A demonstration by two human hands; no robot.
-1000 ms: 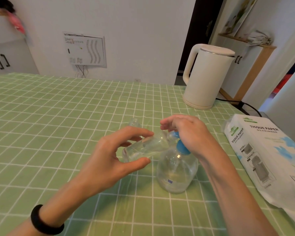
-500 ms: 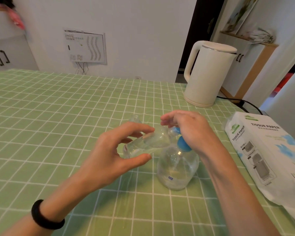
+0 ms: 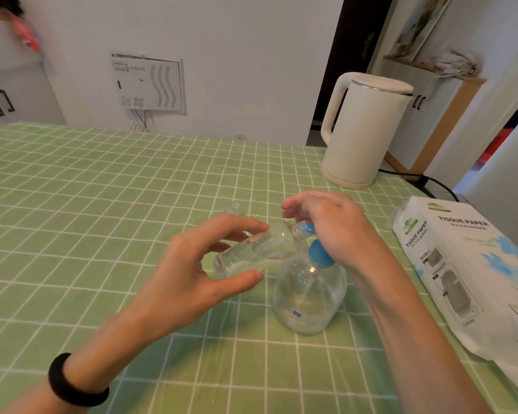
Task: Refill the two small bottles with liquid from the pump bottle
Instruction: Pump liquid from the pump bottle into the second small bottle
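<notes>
On the head camera, my left hand [image 3: 192,273] grasps a small clear bottle [image 3: 251,255] between thumb and fingers. It is tilted almost flat, mouth against the blue spout [image 3: 305,228]. My right hand [image 3: 332,228] is curled over the top of the pump bottle [image 3: 310,297], which stands on the green checked tablecloth [image 3: 87,204]. A second small bottle [image 3: 234,208] stands just behind my left fingers. A white kettle [image 3: 362,130] and tissue pack [image 3: 476,264] sit to the right.

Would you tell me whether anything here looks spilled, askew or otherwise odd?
Nothing looks wrong. The left hand holds the small bottle tilted almost flat, mouth at the nozzle of the pump bottle, which suits filling; no spill shows on the tablecloth.
</notes>
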